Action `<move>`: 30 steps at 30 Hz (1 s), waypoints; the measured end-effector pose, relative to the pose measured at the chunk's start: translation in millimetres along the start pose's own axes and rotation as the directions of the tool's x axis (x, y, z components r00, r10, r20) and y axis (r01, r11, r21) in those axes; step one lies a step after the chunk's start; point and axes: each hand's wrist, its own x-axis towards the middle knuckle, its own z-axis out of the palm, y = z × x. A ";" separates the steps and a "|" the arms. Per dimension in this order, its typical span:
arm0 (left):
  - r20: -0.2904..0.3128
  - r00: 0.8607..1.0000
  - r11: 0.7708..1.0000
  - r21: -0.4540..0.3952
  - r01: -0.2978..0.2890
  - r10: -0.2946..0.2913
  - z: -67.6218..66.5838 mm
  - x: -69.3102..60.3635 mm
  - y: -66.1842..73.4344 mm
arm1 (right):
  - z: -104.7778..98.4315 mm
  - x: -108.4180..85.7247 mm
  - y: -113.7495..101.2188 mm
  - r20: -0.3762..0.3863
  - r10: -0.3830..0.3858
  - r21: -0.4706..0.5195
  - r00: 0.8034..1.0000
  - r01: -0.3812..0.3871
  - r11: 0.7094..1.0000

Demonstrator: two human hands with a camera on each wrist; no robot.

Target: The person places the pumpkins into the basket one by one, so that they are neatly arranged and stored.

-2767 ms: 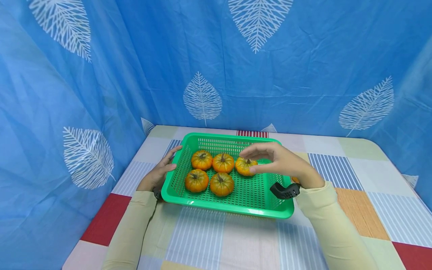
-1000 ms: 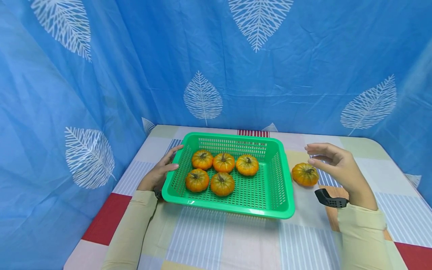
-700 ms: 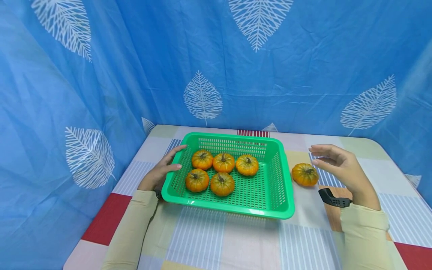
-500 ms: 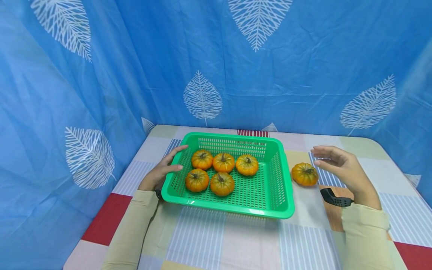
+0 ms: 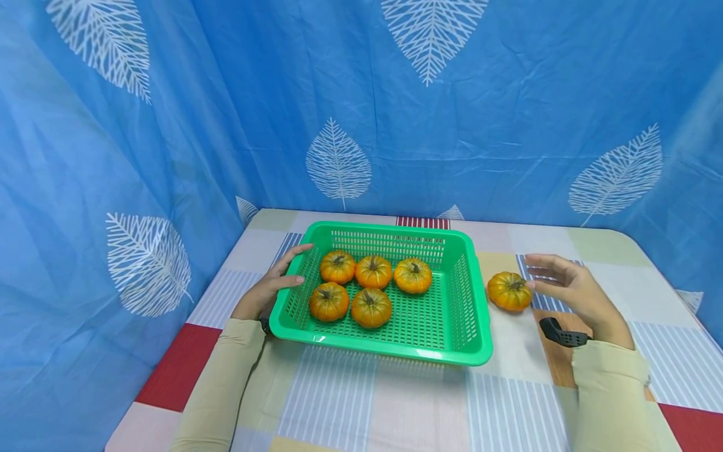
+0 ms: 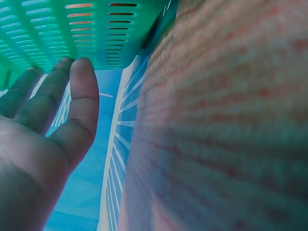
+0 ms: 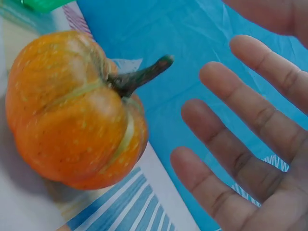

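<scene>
A green plastic basket [image 5: 384, 355] stands on the table with several small orange pumpkins in two rows, such as the front one [image 5: 371, 308] and the one at the back right [image 5: 413, 276]. My left hand [image 5: 268, 289] is at the basket's left side, fingers extended; in the left wrist view its fingertips [image 6: 83, 67] meet the slotted wall. Outside the basket, to its right, a lone pumpkin [image 5: 510, 291] sits on the cloth, its stem [image 7: 142, 77] up. Beside that pumpkin my right hand [image 5: 573, 292] hovers with fingers apart and loosely bent, holding nothing; a gap shows in the right wrist view.
A patchwork-patterned cloth [image 5: 418, 408] covers the table. Blue curtains [image 5: 508, 125] with white leaf prints hang behind the table and along its left side. Each wrist wears a black band, the right one [image 5: 563, 334] plainly seen.
My right hand has left the back-right pumpkin in the basket and moved right to the lone pumpkin, lowering slightly of late. My left hand has shifted slightly towards the basket's inside.
</scene>
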 end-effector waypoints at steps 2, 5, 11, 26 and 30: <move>-0.007 1.000 1.000 0.009 0.003 -0.003 0.3 0.0 0.6 | -0.4 -0.4 3.2 0.014 0.008 0.003 1.000 -0.008 1.000; -0.022 1.000 1.000 0.029 0.010 -0.009 0.9 0.7 0.8 | 0.0 -0.7 8.3 0.025 0.007 0.021 1.000 -0.007 1.000; -0.041 0.999 0.998 0.059 0.022 -0.020 0.1 1.3 -0.5 | 3.2 -0.7 17.3 0.046 0.027 0.033 0.999 -0.029 0.999; -0.076 0.996 0.996 0.076 0.043 -0.037 1.3 0.1 -1.0 | 12.6 0.6 29.6 0.120 0.181 -0.012 0.976 -0.181 0.983; -0.083 0.996 0.995 0.093 0.045 -0.038 0.7 0.4 -2.0 | 14.9 1.9 30.9 0.139 0.215 -0.001 0.967 -0.217 0.976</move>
